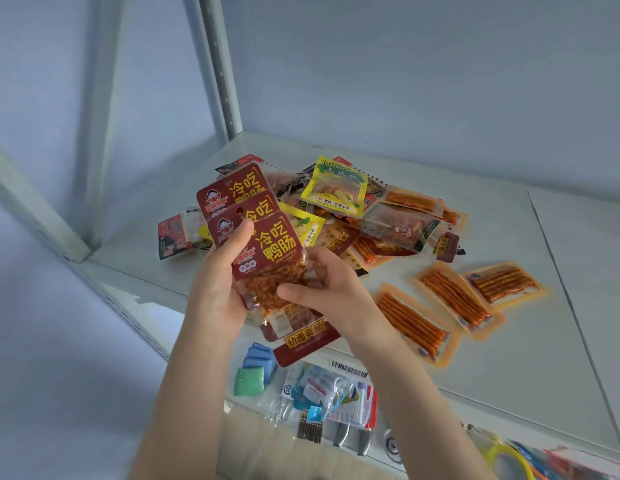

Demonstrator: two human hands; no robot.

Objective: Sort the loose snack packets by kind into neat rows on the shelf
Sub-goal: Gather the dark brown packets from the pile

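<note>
My left hand [218, 282] grips a fan of dark red plastic snack packets with yellow letters [267, 244], thumb on top, above the front edge of the white metal shelf [135, 251]. My right hand [332, 289] pinches their lower ends. I should square the edges together before laying them down, I think beside the mixed pile [370, 216], well apart from the row of orange stick packets [454, 299].

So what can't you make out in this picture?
Head view only.
- Count of red packets: they overlap, and the right hand covers their lower ends.
- Bottom of the pile: hidden by packets on top.
- Small print on the yellow packet: too tiny to read.
- Some goods below the shelf: cut off by its front edge.
</note>
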